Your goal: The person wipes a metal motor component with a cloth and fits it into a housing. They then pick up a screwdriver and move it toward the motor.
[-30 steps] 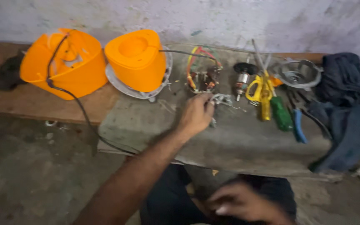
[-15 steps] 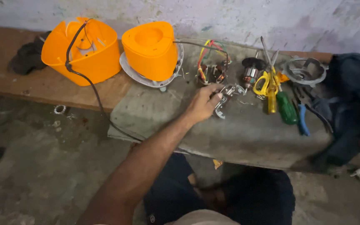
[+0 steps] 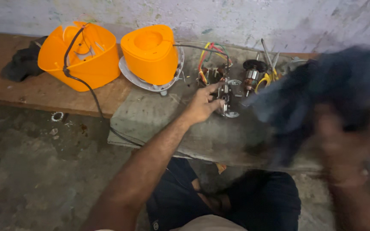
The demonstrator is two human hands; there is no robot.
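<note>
You are pinching the small grey metal motor part [image 3: 227, 99] with your left hand [image 3: 201, 105] while your right hand [image 3: 343, 145] (blurred) is lifting a dark blue cloth [image 3: 322, 92], seemingly gripped; wiping looks next.

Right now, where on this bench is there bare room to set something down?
Free: the grey slab in front of the orange housing, left of the left hand, and the wooden plank below the orange shell. Crowded: around the motor parts, wires and tools. The right hand, blurred, lifts a dark cloth that hides the right side.
</note>
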